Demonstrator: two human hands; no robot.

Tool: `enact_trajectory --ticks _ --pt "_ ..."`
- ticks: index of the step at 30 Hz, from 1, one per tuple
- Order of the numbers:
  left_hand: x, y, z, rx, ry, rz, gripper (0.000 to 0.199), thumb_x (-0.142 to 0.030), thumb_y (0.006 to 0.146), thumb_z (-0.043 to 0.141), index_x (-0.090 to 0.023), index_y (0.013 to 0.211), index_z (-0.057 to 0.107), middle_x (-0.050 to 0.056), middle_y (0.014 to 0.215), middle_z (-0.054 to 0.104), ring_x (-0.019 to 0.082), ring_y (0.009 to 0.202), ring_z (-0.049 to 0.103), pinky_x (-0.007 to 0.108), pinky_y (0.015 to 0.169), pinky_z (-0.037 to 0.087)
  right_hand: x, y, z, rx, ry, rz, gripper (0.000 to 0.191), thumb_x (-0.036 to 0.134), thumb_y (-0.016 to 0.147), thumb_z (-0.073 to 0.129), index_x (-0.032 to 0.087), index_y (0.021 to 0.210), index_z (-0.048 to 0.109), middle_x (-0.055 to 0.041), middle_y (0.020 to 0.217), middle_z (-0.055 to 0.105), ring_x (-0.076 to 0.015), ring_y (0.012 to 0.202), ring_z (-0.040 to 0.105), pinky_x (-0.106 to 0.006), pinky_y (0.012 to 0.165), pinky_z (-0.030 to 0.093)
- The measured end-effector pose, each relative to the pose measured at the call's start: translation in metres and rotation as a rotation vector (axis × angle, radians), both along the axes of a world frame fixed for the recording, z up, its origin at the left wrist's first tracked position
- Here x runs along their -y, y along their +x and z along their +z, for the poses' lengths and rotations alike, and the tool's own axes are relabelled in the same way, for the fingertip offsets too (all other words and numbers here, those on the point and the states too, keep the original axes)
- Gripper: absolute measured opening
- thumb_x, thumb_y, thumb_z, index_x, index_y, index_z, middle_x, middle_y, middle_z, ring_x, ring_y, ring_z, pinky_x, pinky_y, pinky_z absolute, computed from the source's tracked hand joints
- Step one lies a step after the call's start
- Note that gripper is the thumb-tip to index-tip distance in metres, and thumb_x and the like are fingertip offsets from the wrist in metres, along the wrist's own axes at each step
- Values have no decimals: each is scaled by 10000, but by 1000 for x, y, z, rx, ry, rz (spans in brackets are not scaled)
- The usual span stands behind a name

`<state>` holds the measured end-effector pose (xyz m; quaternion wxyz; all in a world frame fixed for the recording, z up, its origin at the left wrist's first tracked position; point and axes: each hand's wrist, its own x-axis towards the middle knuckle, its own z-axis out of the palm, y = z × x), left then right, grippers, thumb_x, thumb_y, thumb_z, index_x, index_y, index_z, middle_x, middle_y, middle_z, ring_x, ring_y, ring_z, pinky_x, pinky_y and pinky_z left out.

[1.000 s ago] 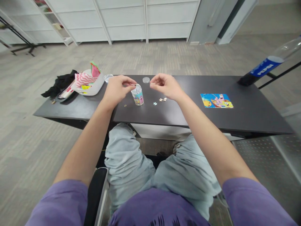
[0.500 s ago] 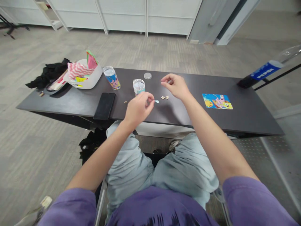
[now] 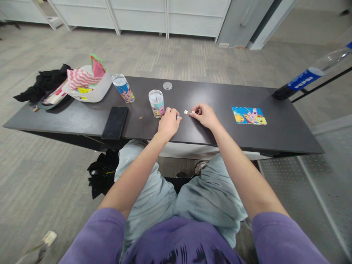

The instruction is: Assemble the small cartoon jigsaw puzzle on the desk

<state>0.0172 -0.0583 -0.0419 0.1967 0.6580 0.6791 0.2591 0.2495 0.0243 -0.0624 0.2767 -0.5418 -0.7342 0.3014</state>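
Observation:
Between my hands a small jigsaw puzzle piece lies on the dark table. My left hand is down at the tabletop, its fingers closed on a light-blue puzzle piece. Opposite it, my right hand pinches another pale puzzle piece at the table surface. A clear cartoon-printed can stands upright just beyond my left hand, without a lid on it. Behind, a round silver lid lies flat. Farther right is a colourful cartoon picture, lying flat.
A second cartoon can stands left of the first, near a black phone. A white basket holds packets, with black cloth beside it. A Pepsi bottle leans at the right end. A tiny brown bit lies near the phone.
My right hand has come down from above the table and taken hold of one pale piece. My left hand has lowered onto the light-blue piece. The view has shifted slightly.

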Motion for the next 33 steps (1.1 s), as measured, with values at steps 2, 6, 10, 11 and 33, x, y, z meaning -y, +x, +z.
enact_trajectory --ticks 2,6,10,11,33 --pt "4 3 4 45 -1 -11 158 -137 1148 845 -257 1241 804 165 1434 850 395 1292 867 555 1178 710 -2 2 0 -38 -38 27 269 423 976 1027 295 1086 818 -107 1119 890 -357 969 816 -541 1021 696" --pt "25 2 24 169 25 -79 167 -133 1124 864 -278 1149 785 50 1149 896 273 923 844 452 973 708 -16 -4 6 -113 -125 132 378 448 918 1026 285 1201 834 -46 1007 873 -288 874 779 -446 896 662" --pt "39 -32 65 282 157 -86 152 -277 1149 874 -293 1277 792 -14 1086 871 179 732 724 354 761 617 -34 -18 17 -18 -150 218 353 443 846 1064 279 1113 902 -5 881 818 -265 829 736 -418 882 635" --pt "38 -46 76 303 224 -68 172 -297 1142 876 -294 1292 792 -20 1096 870 173 749 726 344 758 598 -37 -20 19 6 -147 224 328 438 823 1085 283 1052 909 -3 851 801 -268 819 729 -425 883 635" --pt "-5 -94 -6 242 301 135 676 -329 875 1075 -237 1461 750 107 1412 798 179 786 689 412 911 689 -23 -22 36 100 -156 88 505 440 776 1190 332 787 697 -41 831 805 -362 897 830 -555 943 738"
